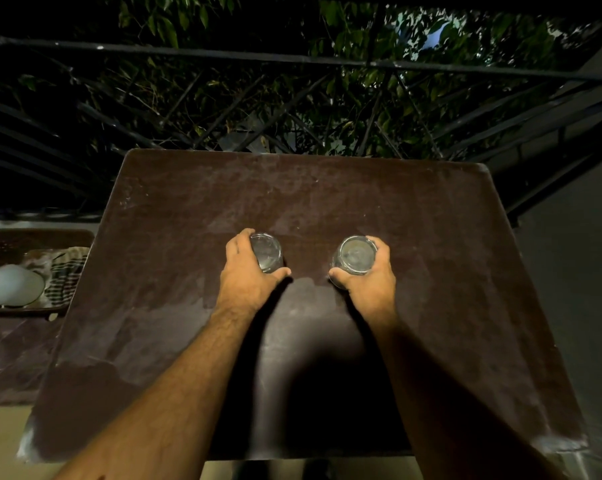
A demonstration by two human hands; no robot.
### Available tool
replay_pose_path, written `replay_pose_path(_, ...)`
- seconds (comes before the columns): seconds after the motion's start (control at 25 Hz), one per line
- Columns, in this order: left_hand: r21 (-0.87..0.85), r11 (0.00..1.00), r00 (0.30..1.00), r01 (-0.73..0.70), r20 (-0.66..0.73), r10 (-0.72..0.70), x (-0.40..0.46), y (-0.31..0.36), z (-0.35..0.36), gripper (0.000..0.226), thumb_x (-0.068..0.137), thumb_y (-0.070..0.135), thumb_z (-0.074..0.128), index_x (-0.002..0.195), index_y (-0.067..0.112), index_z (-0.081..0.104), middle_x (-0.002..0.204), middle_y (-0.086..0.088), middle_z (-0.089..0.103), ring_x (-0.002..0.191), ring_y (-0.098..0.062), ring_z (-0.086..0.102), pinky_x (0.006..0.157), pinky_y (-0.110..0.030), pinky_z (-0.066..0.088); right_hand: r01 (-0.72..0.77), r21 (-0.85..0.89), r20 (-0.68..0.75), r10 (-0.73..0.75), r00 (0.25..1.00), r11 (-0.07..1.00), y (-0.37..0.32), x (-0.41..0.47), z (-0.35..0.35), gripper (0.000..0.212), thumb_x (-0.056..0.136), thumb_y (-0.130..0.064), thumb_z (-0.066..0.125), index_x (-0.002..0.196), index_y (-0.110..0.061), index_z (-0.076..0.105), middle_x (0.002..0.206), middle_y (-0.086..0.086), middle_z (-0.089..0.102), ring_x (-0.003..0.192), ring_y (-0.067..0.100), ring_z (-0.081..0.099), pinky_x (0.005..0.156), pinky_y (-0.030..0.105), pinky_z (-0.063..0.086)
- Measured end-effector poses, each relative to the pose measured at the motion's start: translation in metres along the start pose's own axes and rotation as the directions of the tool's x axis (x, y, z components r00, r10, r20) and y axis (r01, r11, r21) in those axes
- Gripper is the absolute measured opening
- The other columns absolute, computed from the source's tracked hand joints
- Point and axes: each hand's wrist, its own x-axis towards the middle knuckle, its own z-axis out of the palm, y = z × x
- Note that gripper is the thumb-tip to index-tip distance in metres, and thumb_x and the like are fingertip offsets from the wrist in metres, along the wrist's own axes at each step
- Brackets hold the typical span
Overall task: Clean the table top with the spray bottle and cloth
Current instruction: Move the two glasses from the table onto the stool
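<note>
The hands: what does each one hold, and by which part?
Left hand grips one glass round its side; right hand grips the other glass likewise.

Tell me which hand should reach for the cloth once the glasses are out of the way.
Left, probably. The striped cloth lies in the tray off the table's left side, nearer the left hand. The right hand would have to cross over. Both hands now grip a glass.
</note>
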Motion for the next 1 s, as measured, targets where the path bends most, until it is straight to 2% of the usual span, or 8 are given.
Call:
replay_pose_path(0.12, 0.007, 1.0, 1.0, -0.025, -0.014, 0.025, 0.001, 0.0, 0.001, 0.099, 0.068, 0.038, 0.09, 0.148, 0.026, 0.033, 0.15, -0.001, 0.037, 0.127, -0.03, 0.055, 0.107, -0.043, 0.047, -0.002, 0.01, 0.0, 0.002, 1.0, 1.0, -0.002, 0.0, 0.001, 0.089, 0.054, -0.026, 0.092, 0.125, -0.044, 0.041, 0.115, -0.014, 0.06, 0.106, 0.008, 0.059, 0.096, 0.031, 0.049)
replay_pose_path(0.28, -0.016, 1.0, 0.999, -0.027, -0.036, 0.027, 0.001, -0.006, 0.004, 0.095, 0.07, 0.038, 0.088, 0.146, 0.031, 0.032, 0.143, 0.002, 0.042, 0.124, -0.029, 0.056, 0.103, -0.043, 0.05, 0.008, 0.046, -0.024, -0.006, 1.0, 0.999, 0.001, -0.001, 0.002, 0.088, 0.057, -0.021, 0.092, 0.126, -0.042, 0.042, 0.113, -0.016, 0.06, 0.105, 0.006, 0.059, 0.093, 0.026, 0.048)
replay_pose_path(0.4, -0.047, 0.999, 0.998, -0.01, -0.06, 0.007, 0.0, -0.005, 0.007, 0.093, 0.071, 0.035, 0.088, 0.146, 0.034, 0.032, 0.14, 0.004, 0.042, 0.122, -0.026, 0.058, 0.102, -0.042, 0.05, 0.007, 0.065, -0.027, -0.005, 1.0, 0.998, 0.006, 0.0, 0.004, 0.089, 0.056, -0.024, 0.091, 0.126, -0.045, 0.041, 0.115, -0.016, 0.06, 0.105, 0.006, 0.059, 0.095, 0.029, 0.049)
replay_pose_path(0.52, -0.06, 0.998, 0.998, 0.002, -0.062, -0.006, -0.001, -0.006, 0.007, 0.093, 0.071, 0.033, 0.089, 0.146, 0.034, 0.033, 0.139, 0.003, 0.043, 0.121, -0.026, 0.059, 0.102, -0.041, 0.05, 0.025, 0.059, -0.025, -0.024, 0.999, 0.998, 0.008, 0.0, 0.007, 0.09, 0.053, -0.027, 0.091, 0.125, -0.047, 0.041, 0.116, -0.015, 0.06, 0.107, 0.008, 0.059, 0.096, 0.033, 0.05)
replay_pose_path(1.0, -0.066, 0.998, 0.998, -0.011, -0.063, 0.007, -0.001, -0.005, 0.007, 0.09, 0.068, 0.031, 0.089, 0.141, 0.033, 0.037, 0.134, 0.004, 0.045, 0.116, -0.025, 0.062, 0.097, -0.034, 0.05, 0.025, 0.07, -0.039, -0.022, 0.999, 0.997, 0.007, 0.001, 0.005, 0.09, 0.053, -0.025, 0.093, 0.125, -0.046, 0.042, 0.115, -0.013, 0.06, 0.106, 0.009, 0.059, 0.094, 0.028, 0.048)
